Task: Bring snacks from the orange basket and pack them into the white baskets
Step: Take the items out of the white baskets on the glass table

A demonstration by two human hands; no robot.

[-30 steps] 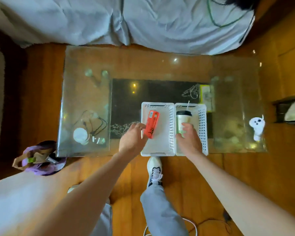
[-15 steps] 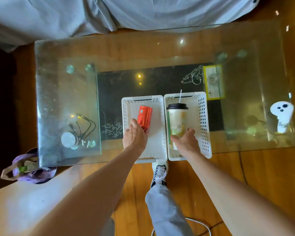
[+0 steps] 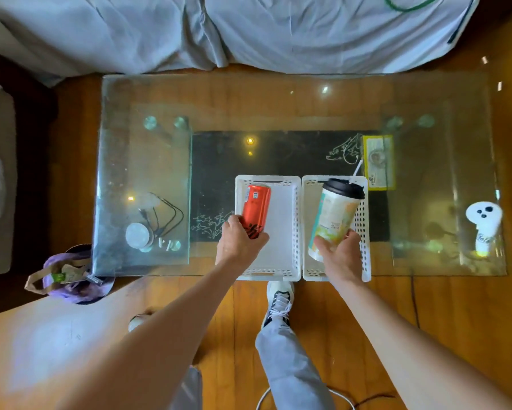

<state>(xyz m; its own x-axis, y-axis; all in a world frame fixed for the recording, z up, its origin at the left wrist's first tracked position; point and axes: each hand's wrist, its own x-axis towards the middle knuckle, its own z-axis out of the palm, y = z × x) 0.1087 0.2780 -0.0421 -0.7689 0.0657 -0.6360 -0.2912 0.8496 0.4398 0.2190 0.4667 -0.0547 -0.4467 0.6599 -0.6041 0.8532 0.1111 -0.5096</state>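
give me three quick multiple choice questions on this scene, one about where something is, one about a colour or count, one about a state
1. Where is the red can?
A. in the left white basket
B. on the wooden floor
C. on the bed

2. How many white baskets are on the glass table?
A. one
B. two
C. four

3. What is the state of the paper cup?
A. lying flat on the floor
B. standing free with no hand on it
C. gripped by the right hand, lid on, leaning

Answers:
1. A: the can sits within the walls of the left white basket, with the left hand around its near end.
2. B: the left basket and the right white basket stand side by side at the table's near edge.
3. C: the right hand wraps its lower part, the black lid is on, and the top leans away.
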